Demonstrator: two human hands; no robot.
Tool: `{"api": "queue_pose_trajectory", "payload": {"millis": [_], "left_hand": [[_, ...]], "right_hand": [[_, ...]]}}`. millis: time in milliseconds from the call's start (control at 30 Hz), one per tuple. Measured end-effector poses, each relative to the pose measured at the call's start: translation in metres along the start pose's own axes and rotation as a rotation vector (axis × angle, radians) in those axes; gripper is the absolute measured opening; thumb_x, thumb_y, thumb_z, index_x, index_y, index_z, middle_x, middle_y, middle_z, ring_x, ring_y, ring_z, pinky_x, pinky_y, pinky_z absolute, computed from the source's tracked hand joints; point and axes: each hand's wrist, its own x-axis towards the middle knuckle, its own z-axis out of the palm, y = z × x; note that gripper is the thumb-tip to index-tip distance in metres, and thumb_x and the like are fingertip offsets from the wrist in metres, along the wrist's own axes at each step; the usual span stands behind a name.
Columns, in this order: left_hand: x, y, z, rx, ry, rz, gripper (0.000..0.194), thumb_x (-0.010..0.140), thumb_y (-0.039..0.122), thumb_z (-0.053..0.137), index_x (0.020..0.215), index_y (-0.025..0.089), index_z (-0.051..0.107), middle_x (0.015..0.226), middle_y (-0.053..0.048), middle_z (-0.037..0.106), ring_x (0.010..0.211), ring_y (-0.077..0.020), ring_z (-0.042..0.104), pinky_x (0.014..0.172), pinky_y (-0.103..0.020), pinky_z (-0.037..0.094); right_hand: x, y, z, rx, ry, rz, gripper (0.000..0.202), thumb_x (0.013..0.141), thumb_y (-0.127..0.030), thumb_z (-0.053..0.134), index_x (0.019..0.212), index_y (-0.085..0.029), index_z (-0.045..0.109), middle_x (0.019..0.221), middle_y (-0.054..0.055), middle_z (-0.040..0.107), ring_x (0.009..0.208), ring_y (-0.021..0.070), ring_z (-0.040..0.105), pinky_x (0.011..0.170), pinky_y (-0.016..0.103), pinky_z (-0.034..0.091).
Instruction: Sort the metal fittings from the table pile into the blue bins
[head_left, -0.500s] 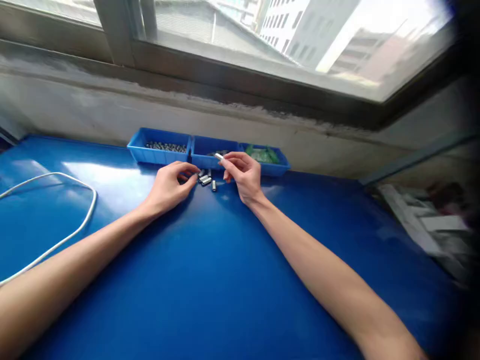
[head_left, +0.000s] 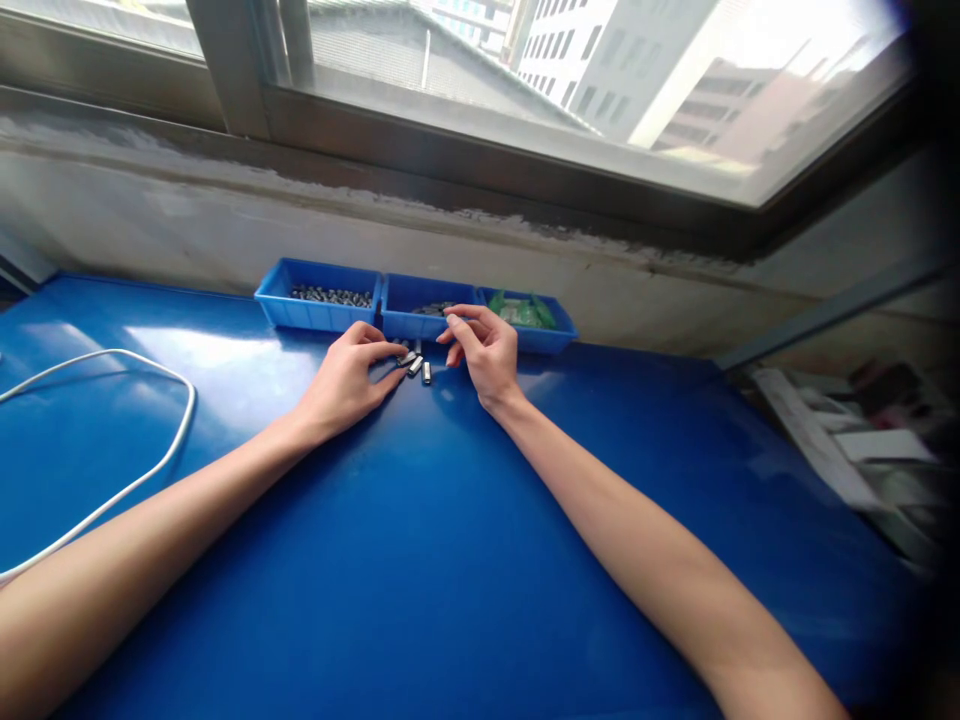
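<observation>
On the blue table (head_left: 420, 550), at 9 o'clock from a small cluster of metal pieces (head_left: 415, 367), the left hand (head_left: 349, 380) has its fingers parted at the cluster's edge. At 3 o'clock, the right hand (head_left: 487, 355) has its fingertips nearly together; I cannot tell whether they grip anything. Beyond, three blue bins (head_left: 300, 314) stand at 10, 12 and 2 o'clock.

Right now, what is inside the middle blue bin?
Small grey parts lie inside the middle bin. The right hand covers its near right corner; what lies behind that cannot be seen.
</observation>
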Motion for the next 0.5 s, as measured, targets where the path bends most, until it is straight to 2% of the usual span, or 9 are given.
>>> {"api": "queue_pose_trajectory", "payload": {"millis": [100,200,333,500], "left_hand": [[-0.0015,0.0024,0.0003,0.098,-0.082,0.134,0.037,0.093,0.037,0.063,0.127,0.025,0.072,0.117,-0.011,0.056,0.101,-0.0242,0.058,0.096,-0.044,0.052],[-0.0026,0.0057,-0.0008,0.199,-0.144,0.224,0.035,0.096,0.039,0.060,0.128,0.032,0.071,0.124,-0.011,0.052,0.109,-0.0282,0.053,0.100,-0.049,0.048],[-0.0034,0.0060,-0.0019,0.132,-0.146,0.211,0.028,0.096,0.039,0.061,0.117,0.027,0.075,0.120,-0.010,0.053,0.103,-0.0247,0.056,0.096,-0.044,0.051],[-0.0041,0.0051,-0.0007,0.069,-0.150,0.213,0.023,0.093,0.039,0.066,0.107,0.022,0.073,0.116,-0.008,0.059,0.103,-0.0237,0.061,0.092,-0.038,0.053]], "right_hand": [[-0.0002,-0.0009,-0.0007,0.000,-0.028,0.009,0.023,0.085,-0.039,0.070,0.095,-0.018,0.071,0.065,-0.002,0.068,0.042,0.0075,0.056,0.042,0.020,0.043],[0.0000,-0.0010,-0.0012,0.000,-0.034,0.025,0.025,0.085,-0.042,0.070,0.094,-0.018,0.071,0.064,-0.002,0.068,0.042,0.0078,0.055,0.042,0.020,0.042],[0.0002,-0.0015,-0.0015,0.017,-0.041,0.045,0.027,0.085,-0.043,0.069,0.093,-0.018,0.070,0.063,-0.002,0.067,0.041,0.0082,0.054,0.042,0.021,0.042],[0.0003,-0.0018,-0.0023,0.008,-0.057,0.062,0.026,0.085,-0.042,0.068,0.092,-0.018,0.071,0.063,-0.002,0.067,0.042,0.0085,0.054,0.043,0.022,0.042]]}}
